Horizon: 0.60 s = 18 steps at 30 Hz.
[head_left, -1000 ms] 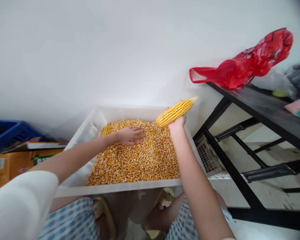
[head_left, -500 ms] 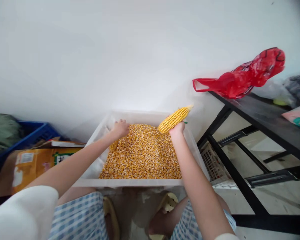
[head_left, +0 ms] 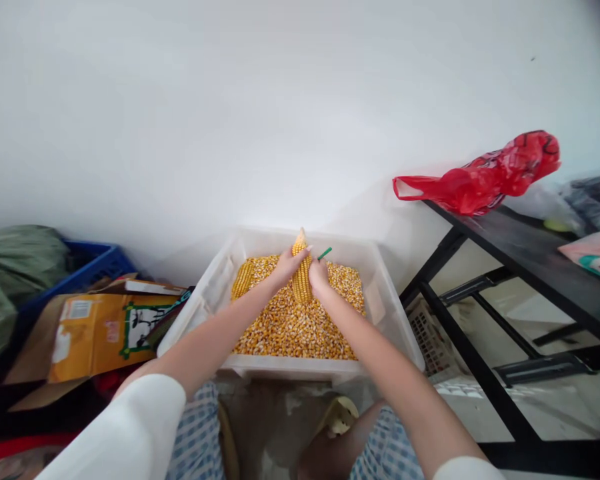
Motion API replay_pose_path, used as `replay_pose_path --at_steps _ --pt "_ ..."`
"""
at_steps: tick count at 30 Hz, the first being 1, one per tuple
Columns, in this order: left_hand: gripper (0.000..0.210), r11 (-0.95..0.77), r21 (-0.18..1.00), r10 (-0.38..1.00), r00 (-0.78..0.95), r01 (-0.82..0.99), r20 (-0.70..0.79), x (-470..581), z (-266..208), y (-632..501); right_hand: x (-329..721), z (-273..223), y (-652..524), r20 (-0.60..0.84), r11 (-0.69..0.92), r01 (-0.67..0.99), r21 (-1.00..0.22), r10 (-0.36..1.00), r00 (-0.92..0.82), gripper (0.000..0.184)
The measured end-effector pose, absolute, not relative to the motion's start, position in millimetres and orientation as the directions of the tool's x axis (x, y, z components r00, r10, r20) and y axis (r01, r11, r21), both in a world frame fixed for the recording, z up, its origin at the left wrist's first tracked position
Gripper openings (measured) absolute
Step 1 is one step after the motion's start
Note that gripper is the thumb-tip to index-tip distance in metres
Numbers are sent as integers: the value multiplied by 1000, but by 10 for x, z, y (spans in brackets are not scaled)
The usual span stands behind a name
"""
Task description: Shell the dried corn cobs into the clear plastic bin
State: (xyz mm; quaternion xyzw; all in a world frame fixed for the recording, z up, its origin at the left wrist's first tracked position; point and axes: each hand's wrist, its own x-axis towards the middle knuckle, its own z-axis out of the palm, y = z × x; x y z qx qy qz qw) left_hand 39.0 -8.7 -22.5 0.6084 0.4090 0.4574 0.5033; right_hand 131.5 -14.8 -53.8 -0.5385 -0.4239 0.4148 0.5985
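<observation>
An ear of corn [head_left: 301, 273] stands nearly upright over the bin, its pale tip pointing up. My left hand [head_left: 289, 264] is closed around its left side, thumb across the front. Against its right side, my right hand [head_left: 319, 272] is closed on a thin green stick [head_left: 325, 253] that pokes out above the fist; the stick's other end is hidden. Below lies a deep layer of loose corn kernels [head_left: 295, 337] in a whitish plastic bin [head_left: 290, 365]. Another ear of corn [head_left: 243, 280] rests on the kernels at the left.
Left of the bin are a yellow cardboard box [head_left: 103, 333] and a blue crate [head_left: 97, 260] with a green bag [head_left: 23, 277]. A black-framed table [head_left: 525, 243] stands at the right, bearing a red plastic bag [head_left: 480, 180]. Beneath it is a beige basket [head_left: 430, 340].
My right hand has brought the ear of corn leftward to the bin's middle, turning it upright. My left hand has left the other ear's side and taken hold of this one.
</observation>
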Motion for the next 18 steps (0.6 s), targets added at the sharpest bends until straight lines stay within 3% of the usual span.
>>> replay_pose_path --at_steps 2,4,9,13,18 --pt "53 -127 992 969 216 18 120 311 -297 -18 1357 -545 -137 64 60 25 -998 918 392 9" --pt "53 -109 994 970 222 20 102 209 -352 40 1424 -519 -135 52 43 33 -999 922 383 9" --pt "46 -94 987 945 324 128 48 54 -437 49 1525 -422 -239 -119 -107 -107 -989 986 116 9" --pt "40 -58 982 926 378 181 -15 -16 -462 38 1558 -418 -349 -145 -157 -141 -978 985 -92 5" --pt "37 -129 977 915 400 170 51 -76 -444 127 1591 -422 -349 -140 -168 -127 -978 970 -199 13"
